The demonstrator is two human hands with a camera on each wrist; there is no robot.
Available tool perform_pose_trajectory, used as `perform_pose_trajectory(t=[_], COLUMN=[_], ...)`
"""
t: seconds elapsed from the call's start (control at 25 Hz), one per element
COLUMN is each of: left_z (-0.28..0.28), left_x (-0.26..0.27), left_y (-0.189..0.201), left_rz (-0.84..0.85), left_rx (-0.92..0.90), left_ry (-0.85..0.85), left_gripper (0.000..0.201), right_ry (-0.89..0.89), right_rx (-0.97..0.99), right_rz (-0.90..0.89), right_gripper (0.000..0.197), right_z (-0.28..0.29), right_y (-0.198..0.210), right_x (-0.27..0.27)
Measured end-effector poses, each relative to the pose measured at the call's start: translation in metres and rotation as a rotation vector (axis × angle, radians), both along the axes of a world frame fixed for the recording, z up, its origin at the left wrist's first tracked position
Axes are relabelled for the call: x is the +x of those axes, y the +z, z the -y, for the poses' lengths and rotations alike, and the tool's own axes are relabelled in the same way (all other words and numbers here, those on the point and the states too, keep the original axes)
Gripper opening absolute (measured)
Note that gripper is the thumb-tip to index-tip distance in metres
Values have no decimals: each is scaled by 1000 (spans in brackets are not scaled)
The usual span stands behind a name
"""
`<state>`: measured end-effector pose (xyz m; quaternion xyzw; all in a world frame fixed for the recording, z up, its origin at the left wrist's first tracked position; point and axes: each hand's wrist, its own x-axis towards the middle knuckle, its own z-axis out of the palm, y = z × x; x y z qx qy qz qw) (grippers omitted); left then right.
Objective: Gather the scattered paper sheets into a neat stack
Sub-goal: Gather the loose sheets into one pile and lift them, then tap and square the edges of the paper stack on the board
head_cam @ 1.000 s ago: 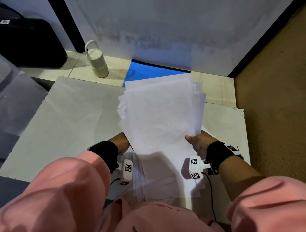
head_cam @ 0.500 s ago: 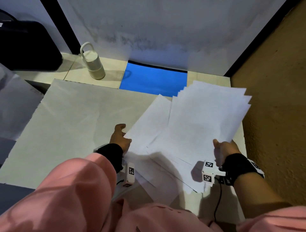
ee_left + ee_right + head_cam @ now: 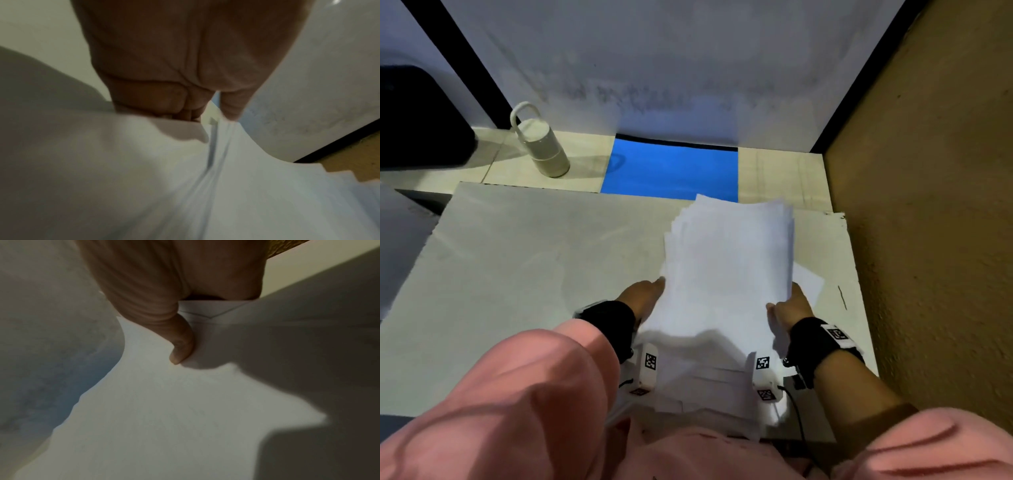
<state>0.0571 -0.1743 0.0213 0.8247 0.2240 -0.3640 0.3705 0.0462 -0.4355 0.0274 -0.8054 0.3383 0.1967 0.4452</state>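
A thick bundle of white paper sheets (image 3: 729, 260) is held tilted up over the pale board (image 3: 517, 274), its far edges slightly uneven. My left hand (image 3: 654, 291) grips its left edge; the left wrist view has the sheets (image 3: 226, 178) pinched between thumb and curled fingers (image 3: 156, 100). My right hand (image 3: 787, 301) grips the right edge, thumb (image 3: 180, 345) on top of the paper (image 3: 164, 402). One loose sheet (image 3: 810, 282) pokes out beneath on the right. More sheets (image 3: 705, 387) lie flat near my body.
A pale bottle with a loop handle (image 3: 541, 144) stands at the back left. A blue mat (image 3: 671, 168) lies behind the board. A black bag (image 3: 421, 120) sits far left. A brown wall (image 3: 928, 205) runs close along the right.
The sheets that my right hand held fanned out to the right have swung back to the middle. My left hand has closed in on their left edge, so both hands now hold one narrower bundle.
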Motion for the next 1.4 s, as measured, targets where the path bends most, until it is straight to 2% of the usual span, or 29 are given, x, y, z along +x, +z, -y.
perform_pose_trajectory(t=[0.08, 0.12, 0.2, 0.28, 0.36, 0.4, 0.48, 0.6, 0.68, 0.76, 0.8, 0.88, 1.0, 1.08, 1.16, 1.28, 1.4], left_z=[9, 13, 19, 20, 20, 22, 34, 62, 78, 85, 85, 80, 69, 57, 39, 12, -10], left_x=[-4, -8, -11, -12, -11, -12, -14, -19, -24, -30, -32, -34, -26, -14, 3, 26, 36], left_y=[-2, -4, -6, -3, -3, -1, 0, 1, 0, 1, 0, -2, 14, 42, 76, 116, 127], left_rz=[59, 108, 171, 166, 141, 135, 136, 200, 259, 239, 214, 204, 352, 477, 581, 681, 730], left_rx=[-91, -88, 31, 79, 100, 129, 147, 144, 31, -148, -195, -208, -343, -540, -661, -534, -432], left_ry=[81, 87, 64, 59, 13, -53, -165, -248, -163, 14, 67, 83, 236, 427, 513, 479, 531], left_gripper=[78, 79, 63, 61, 59, 53, 43, 40, 51, 70, 73, 62, 56, 54, 49, 38, 45], right_ry=[-10, -32, -180, -371, -444, -458, -457, -460, -482, -486, -499, -470, -377, -360, -302, -187, -118], right_rx=[43, 69, 92, -47, -262, -288, -199, -100, -33, 68, 145, 252, 315, 411, 465, 500, 515], right_rz=[-27, -25, 30, 68, -81, -138, -123, -57, -42, -47, -46, -29, 137, 349, 557, 749, 791], right_gripper=[47, 45, 40, 39, 50, 56, 59, 60, 62, 61, 60, 61, 56, 46, 37, 30, 32], right_z=[-9, -15, -17, -7, 8, 11, 12, 10, 16, 26, 29, 37, 32, 17, 4, -15, -31], right_y=[-4, -5, -8, -7, -3, -1, -2, -4, -3, 3, 8, 12, 32, 62, 96, 132, 140], right_x=[-4, -8, -12, -16, -23, -25, -24, -22, -24, -28, -30, -30, -22, -10, 7, 30, 37])
